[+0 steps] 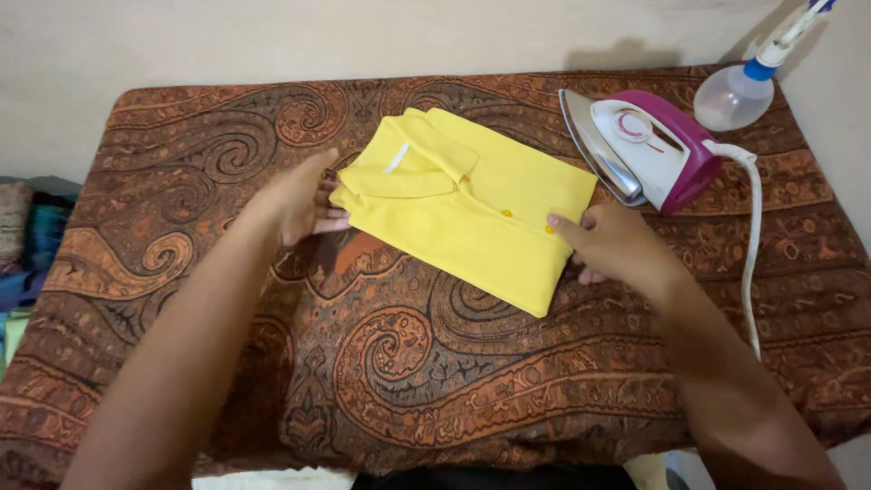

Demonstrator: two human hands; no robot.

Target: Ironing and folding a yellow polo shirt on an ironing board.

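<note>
Yellow and neatly folded, a polo shirt (472, 204) lies toward the far middle of the bench (508, 381), which is draped in a brown paisley cloth, collar pointing to the far left corner. The person's left hand (304, 200) presses its grip, fingers curled and partly tucked under, against the collar end; the right hand (612, 243) pinches the opposite edge beside the buttons, thumb on top and fingers beneath. Both hands have hold of the shirt and nothing else.

An iron (640, 150), white and magenta, stands on its heel just beside the right hand at the far right, soleplate facing the shirt. Judged from this, the right wrist could brush the plate or knock the iron over if it swings outward; whether the plate is hot cannot be told. Its white cord (751, 245) trails down the right edge and could snag the forearm. A clear spray bottle (737, 91) sits at the far right corner, behind the iron. Stacked fabrics (23, 245) show beyond the left edge, well apart.
</note>
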